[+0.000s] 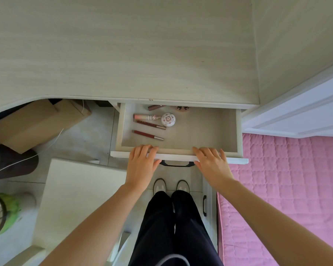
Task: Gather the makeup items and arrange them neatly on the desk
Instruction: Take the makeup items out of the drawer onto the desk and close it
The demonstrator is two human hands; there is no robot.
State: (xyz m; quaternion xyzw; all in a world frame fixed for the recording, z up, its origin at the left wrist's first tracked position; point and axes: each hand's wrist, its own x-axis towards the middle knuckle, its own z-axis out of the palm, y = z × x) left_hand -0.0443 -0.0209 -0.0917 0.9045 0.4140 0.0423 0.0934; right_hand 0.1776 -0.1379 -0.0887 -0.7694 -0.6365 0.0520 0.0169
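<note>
From the head view, both hands lay on the front edge of the open drawer [238,131]. The left hand [141,162] had its fingers [142,150] curled over the white front panel, thumb underneath, gripping it. The right hand [211,163] rested with fingers [210,152] loosely spread and bent over the same edge, either side of the black handle [176,165].

Inside, toward the back left corner, sat the makeup: a round white compact [168,120] with a red floral pattern, a pale pink tube [146,117] lying left to right just beside it, and two slim dark red lip pencils [147,134] with silver ends, their long axes running left to right, tilted slightly down to the right. Two more items lay half hidden beneath the worktop [123,54], which was pale wood grain. A pink quilted bed [286,179] stood to the right.
</note>
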